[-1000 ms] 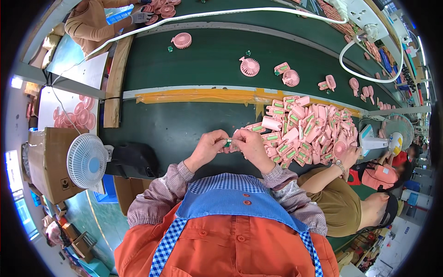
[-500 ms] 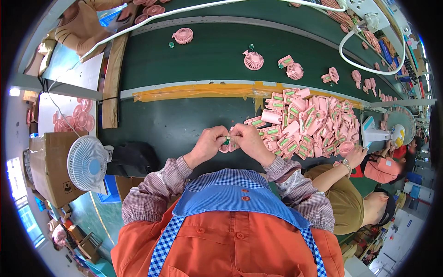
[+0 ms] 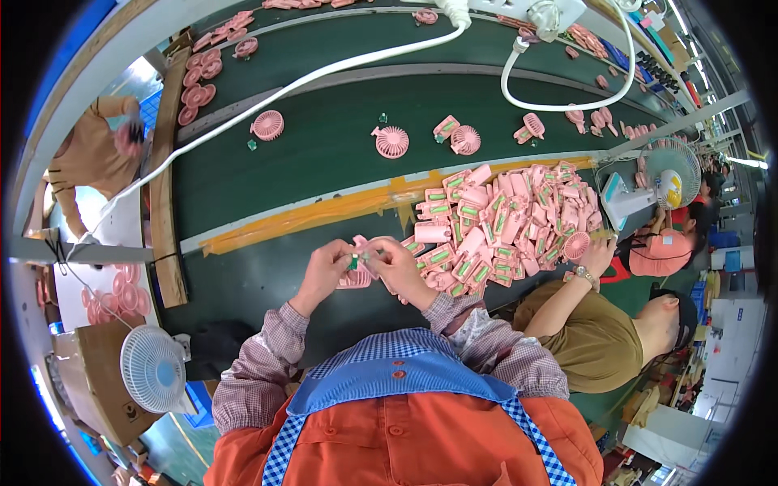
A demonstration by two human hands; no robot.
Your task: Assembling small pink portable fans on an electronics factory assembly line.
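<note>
My left hand (image 3: 324,274) and my right hand (image 3: 397,269) meet over the near part of the green work surface. Between them is a pink handheld fan (image 3: 354,279), its round slatted head showing below my fingers. A small green circuit board (image 3: 354,263) sits at my left fingertips, against the fan. Both hands are closed in a pinch; my fingers hide much of the fan's body. Just right of my right hand lies a large heap of pink fan handle shells (image 3: 486,223), many with a green strip inside.
Beyond a yellow-taped rail (image 3: 300,219), several pink fans (image 3: 392,142) lie on a green belt (image 3: 324,166). A white cable (image 3: 324,74) crosses above. A co-worker's hand (image 3: 598,256) is at the heap's right end. Desk fans stand left (image 3: 154,368) and right (image 3: 668,174).
The whole view has turned and shifted. My hands still hold the fan between them, but its slatted head now shows more plainly beneath my fingers.
</note>
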